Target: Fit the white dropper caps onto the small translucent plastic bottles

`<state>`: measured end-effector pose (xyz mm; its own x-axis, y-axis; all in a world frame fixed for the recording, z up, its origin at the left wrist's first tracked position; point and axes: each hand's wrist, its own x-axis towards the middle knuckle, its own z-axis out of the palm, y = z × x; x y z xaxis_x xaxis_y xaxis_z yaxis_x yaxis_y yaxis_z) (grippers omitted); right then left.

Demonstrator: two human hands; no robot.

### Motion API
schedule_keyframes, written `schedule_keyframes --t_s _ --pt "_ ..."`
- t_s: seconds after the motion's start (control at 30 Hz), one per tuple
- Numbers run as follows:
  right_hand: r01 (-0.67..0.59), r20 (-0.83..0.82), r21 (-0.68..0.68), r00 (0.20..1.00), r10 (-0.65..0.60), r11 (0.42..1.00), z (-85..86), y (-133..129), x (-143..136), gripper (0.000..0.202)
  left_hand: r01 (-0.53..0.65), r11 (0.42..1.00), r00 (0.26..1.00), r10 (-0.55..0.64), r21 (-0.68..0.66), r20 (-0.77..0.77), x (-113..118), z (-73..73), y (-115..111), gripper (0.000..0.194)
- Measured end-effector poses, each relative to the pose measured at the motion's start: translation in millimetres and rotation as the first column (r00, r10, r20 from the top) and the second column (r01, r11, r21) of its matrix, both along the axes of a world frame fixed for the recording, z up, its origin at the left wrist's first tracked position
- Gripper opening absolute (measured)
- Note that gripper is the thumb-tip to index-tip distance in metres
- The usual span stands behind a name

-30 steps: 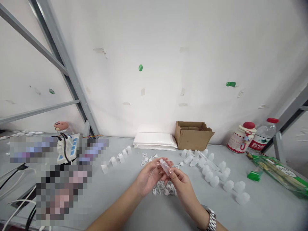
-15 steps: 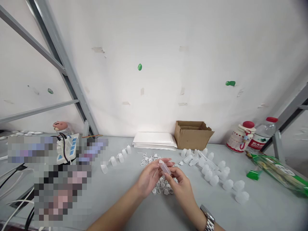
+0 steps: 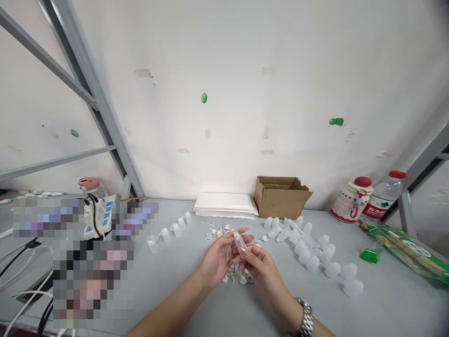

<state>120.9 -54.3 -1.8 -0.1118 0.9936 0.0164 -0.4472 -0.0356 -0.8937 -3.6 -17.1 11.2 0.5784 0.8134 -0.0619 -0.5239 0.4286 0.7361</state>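
Between my hands is a small translucent plastic bottle (image 3: 241, 245) with a white top, tilted with its top toward the upper left. My right hand (image 3: 261, 267) has its lower end pinched between thumb and fingers. Around its upper part is my left hand (image 3: 218, 258), with its long fingers reaching behind the bottle; a thin white strap hangs by that palm. Beneath and behind the hands lies a pile of white caps with straps (image 3: 239, 274), partly hidden. Several translucent bottles (image 3: 304, 255) lie scattered on the right.
A row of small capped bottles (image 3: 176, 229) stands on the left of the grey table (image 3: 168, 290). At the back are stacked white envelopes (image 3: 224, 206) and an open cardboard box (image 3: 282, 202). A power strip (image 3: 100, 217) with cables is at left; drink bottles (image 3: 381, 200) and a green food bag (image 3: 410, 250) at right.
The small bottle has turned slightly more upright in my hands. My right hand's fingers have shifted their grip, and its wrist has rolled, turning the watch.
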Motion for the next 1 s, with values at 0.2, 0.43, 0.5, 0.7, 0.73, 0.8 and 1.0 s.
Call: schedule_keyframes --t_s 0.2,0.43,0.5,0.7,0.73,0.8,1.0 --pt "-0.147 -0.221 -0.035 0.966 0.135 0.989 -1.5 1 1 0.022 0.039 0.998 0.998 -0.037 -0.042 0.056 1 -3.2 0 0.031" --pt "-0.211 -0.279 -0.085 0.943 0.18 0.974 -4.3 1 2 0.022 0.077 0.996 0.995 -0.074 -0.038 0.071 1 -3.5 0 0.03" --pt "-0.223 -0.277 -0.081 0.941 0.193 0.971 -6.3 2 2 0.023 0.095 0.994 0.993 -0.09 -0.056 0.076 2 -2.6 0 0.029" --pt "-0.241 -0.298 -0.064 0.931 0.212 0.968 -10.2 3 1 0.021 0.104 0.982 0.991 -0.089 -0.157 0.1 2 1.6 1 0.024" --pt "-0.241 -0.303 -0.065 0.929 0.211 0.968 -9.7 3 1 0.02 0.103 0.981 0.991 -0.087 -0.166 0.101 2 2.0 1 0.023" --pt "-0.24 -0.309 -0.071 0.928 0.207 0.968 -7.9 3 0 0.021 0.092 0.982 0.992 -0.076 -0.164 0.101 1 2.8 1 0.022" --pt "-0.243 -0.283 -0.049 0.933 0.22 0.969 -1.3 0 1 0.022 0.031 1.0 1.0 -0.031 0.0 0.005 -3 7.5 -1 0.026"
